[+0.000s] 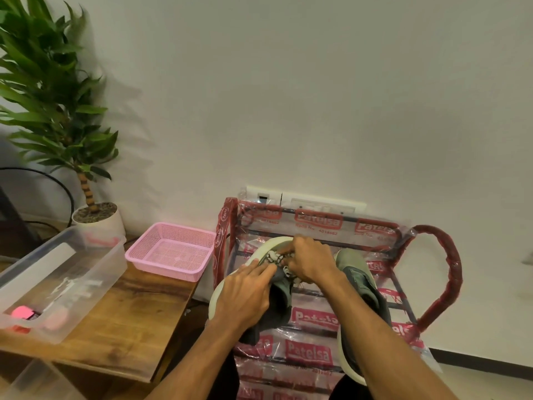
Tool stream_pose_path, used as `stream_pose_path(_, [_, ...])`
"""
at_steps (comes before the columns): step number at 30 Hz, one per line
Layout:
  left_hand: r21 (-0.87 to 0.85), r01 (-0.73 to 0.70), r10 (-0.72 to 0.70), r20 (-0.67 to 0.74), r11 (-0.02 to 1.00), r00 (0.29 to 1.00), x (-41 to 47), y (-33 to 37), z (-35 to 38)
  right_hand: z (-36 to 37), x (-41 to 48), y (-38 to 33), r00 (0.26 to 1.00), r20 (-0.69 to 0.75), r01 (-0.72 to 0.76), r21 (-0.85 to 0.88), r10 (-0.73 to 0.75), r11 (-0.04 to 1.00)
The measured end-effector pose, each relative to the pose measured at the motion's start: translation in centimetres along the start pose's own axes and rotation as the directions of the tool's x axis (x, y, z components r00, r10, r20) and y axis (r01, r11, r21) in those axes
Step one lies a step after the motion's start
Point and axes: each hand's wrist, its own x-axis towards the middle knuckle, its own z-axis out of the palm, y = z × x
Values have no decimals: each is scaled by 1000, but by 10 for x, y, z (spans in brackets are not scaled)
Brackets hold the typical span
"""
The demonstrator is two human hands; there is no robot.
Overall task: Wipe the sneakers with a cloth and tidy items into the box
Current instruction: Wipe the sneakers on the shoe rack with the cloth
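The left hand (245,295) clamps the grey-green, white-soled sneaker (277,287) tilted on the plastic-wrapped red metal rack (441,272), probably to steady it, while the right hand (308,261) pinches a patterned black-and-white cloth (274,258) against it. The clear plastic box (72,272) waits on the wooden table (138,313).

Plain white wall (317,96); wooden table (129,313) at left; potted plant (52,111) in corner.

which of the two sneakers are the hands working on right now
The left sneaker, tipped so its pale sole shows; both hands, left and right, are on it. The right sneaker lies untouched.
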Motion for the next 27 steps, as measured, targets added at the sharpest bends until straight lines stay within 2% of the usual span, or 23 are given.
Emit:
stream_pose_path(3, [-12,20,-19,12,1000,1000,3,-2,-2,9,2,-9,997,-71,-35,-40,32,999])
stream_pose_path(6, [6,36,-36,11,999,999,1,-8,-3,4,5,-8,1000,26,-12,114,9,993])
stream_pose_path(9, [27,14,-14,2,1000,1000,-1,-6,-2,-2,8,-9,997,70,-30,105,23,994])
stream_pose_path(14, [16,-21,21,-15,1000,1000,0,-1,-1,16,11,-6,977,-148,-158,-31,152,987])
stream_pose_path(17, [-18,-22,22,-8,1000,1000,-2,-4,1,15,14,5,963,-190,-204,-55,191,977])
stream_pose_path(20, [-61,-21,24,55,998,998,-7,-5,10,3,16,17,935,-219,-254,131,278,958])
stream_pose_path(22, [-60,-28,34,96,998,995,-8,-4,16,-7,14,19,936,-175,-252,273,305,928])
stream_pose_path(24, [-74,-29,37,112,997,993,-9,-3,19,-11,9,15,959,-92,-225,330,269,917])
stream_pose_path(27, [-141,18,-1,118,990,993,-9,-3,18,-7,-2,4,989,54,-147,406,136,902])
